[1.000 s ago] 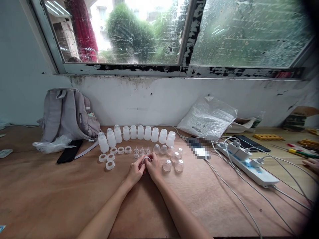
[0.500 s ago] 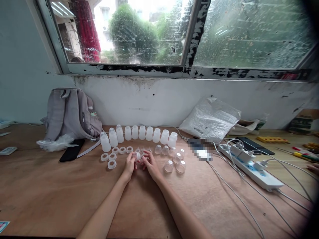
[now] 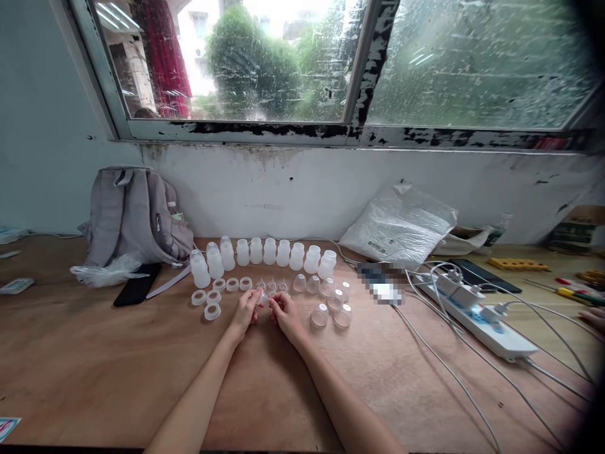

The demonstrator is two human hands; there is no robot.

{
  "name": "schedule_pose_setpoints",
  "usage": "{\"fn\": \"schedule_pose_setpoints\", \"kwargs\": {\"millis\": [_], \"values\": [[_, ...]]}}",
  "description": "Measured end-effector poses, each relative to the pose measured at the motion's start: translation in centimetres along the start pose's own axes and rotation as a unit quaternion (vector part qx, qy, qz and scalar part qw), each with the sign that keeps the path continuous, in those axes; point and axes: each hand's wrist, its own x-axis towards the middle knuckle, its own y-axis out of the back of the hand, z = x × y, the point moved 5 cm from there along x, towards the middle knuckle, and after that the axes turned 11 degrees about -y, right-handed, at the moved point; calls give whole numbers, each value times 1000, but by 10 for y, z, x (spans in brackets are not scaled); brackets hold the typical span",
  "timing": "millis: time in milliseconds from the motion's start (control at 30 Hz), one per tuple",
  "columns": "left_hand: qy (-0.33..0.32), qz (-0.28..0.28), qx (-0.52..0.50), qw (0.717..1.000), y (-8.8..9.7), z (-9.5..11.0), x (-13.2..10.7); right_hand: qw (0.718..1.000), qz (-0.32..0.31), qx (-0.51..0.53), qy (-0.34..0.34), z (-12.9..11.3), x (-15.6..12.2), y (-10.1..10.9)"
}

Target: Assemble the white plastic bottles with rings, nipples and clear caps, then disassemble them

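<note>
My left hand (image 3: pixel 246 311) is closed round a white bottle collar ring (image 3: pixel 263 297), which is tilted toward the right. Close beside it, the fingers of my right hand (image 3: pixel 284 313) pinch a small translucent piece that looks like a bottle nipple, mostly hidden by the fingertips. Just behind the hands stand clear bottle nipples (image 3: pixel 271 287). More white collar rings (image 3: pixel 212 311) lie to the left. Clear domed caps (image 3: pixel 319 316) stand on the right. Along the back runs a row of frosted baby bottles (image 3: pixel 269 252); several are open-topped, and the leftmost capped bottle (image 3: pixel 199 270) belongs to a group with tops on.
A grey backpack (image 3: pixel 125 214), a plastic bag (image 3: pixel 111 272) and a black phone (image 3: pixel 137 287) are at the left. To the right are a bubble-wrap bag (image 3: pixel 401 224), a power strip (image 3: pixel 486 321) with loose cables, and another person's hand (image 3: pixel 593 317) at the edge.
The collar ring has tilted in my left hand. My right fingers have drawn closer together and curled into a pinch. The bottles, caps and other rings have stayed put.
</note>
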Motion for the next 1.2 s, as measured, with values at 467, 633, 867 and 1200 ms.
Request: {"fn": "schedule_pose_setpoints", "kwargs": {"millis": [467, 633, 867, 1200], "values": [[-61, 49, 144, 986, 20, 11, 3, 1000, 9, 11, 8, -6, -6, 4], [-80, 64, 279, 955, 35, 35, 41, 999, 23, 38, -19, -1, -5, 11], [-79, 42, 492, 866, 28, 73, 121, 998, 17, 48, -24, 5, -2, 8], [-175, 71, 586, 788, 19, 74, 117, 997, 18, 70, -31, 1, -3, 9]]}}
